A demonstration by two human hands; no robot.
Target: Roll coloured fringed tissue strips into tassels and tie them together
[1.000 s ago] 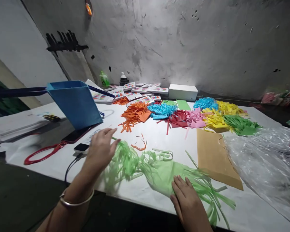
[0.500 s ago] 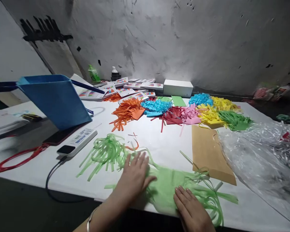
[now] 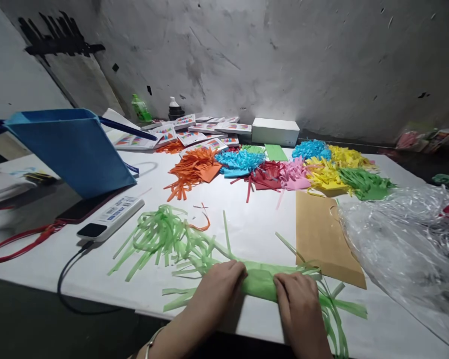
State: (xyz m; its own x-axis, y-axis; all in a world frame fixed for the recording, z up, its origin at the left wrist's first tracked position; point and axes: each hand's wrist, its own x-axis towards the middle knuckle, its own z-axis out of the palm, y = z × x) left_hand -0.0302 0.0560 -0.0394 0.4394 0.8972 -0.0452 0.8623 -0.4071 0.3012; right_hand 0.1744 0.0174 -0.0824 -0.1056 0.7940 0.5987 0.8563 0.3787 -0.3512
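A sheet of light green tissue paper [image 3: 260, 283] with fringed ends lies across the table's front, its near edge folded up over the rest. My left hand [image 3: 224, 281] pinches the left part of that fold, fingers curled down on the paper. On the right part, my right hand [image 3: 297, 294] grips the same fold with bent fingers. Cut strips spread out past both hands. Left of the sheet sits a loose heap of green tissue strips [image 3: 160, 227], with thin orange scraps [image 3: 204, 222] beside it.
Fringed tissue bundles, among them an orange one [image 3: 194, 167] and a pink one [image 3: 295, 174], line the back. A brown envelope [image 3: 322, 239] and clear plastic bags [image 3: 392, 249] lie right. At left are a white device [image 3: 112, 217], cable and blue pouch [image 3: 75, 154].
Both hands went from lying flat on the green tissue to gripping it. Its near edge has been turned up away from me, so the sheet is now a narrower band.
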